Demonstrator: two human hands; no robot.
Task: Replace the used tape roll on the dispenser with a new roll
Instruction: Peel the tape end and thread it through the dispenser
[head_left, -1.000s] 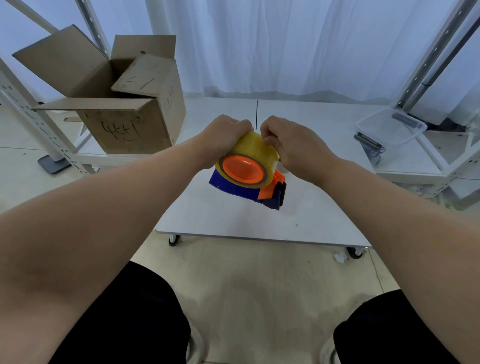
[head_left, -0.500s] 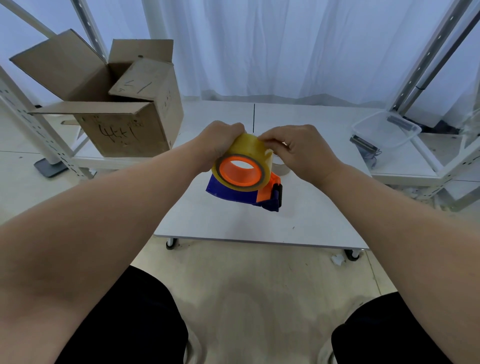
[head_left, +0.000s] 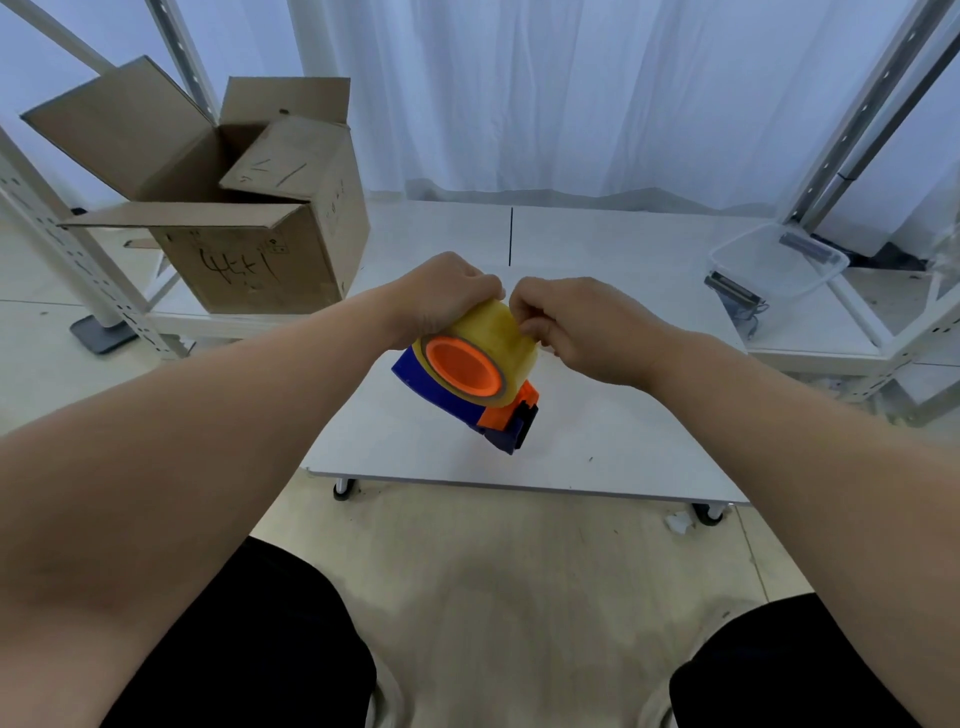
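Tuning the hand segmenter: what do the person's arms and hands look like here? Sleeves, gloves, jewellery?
The left forearm and right forearm are bare as far up as the frame shows, with no sleeves in view. The left hand and right hand are ungloved; no watch, bracelet or ring shows on the visible sides. The only garment visible is black clothing over the thighs.

The only writing is on the cardboard box (head_left: 249, 270) at the far left. A black handwritten scrawl on its near face looks like "4t+1", but the characters are unclear. A few pen strokes cross its folded-in flap, and small printed marks near its right edge are too small to read.
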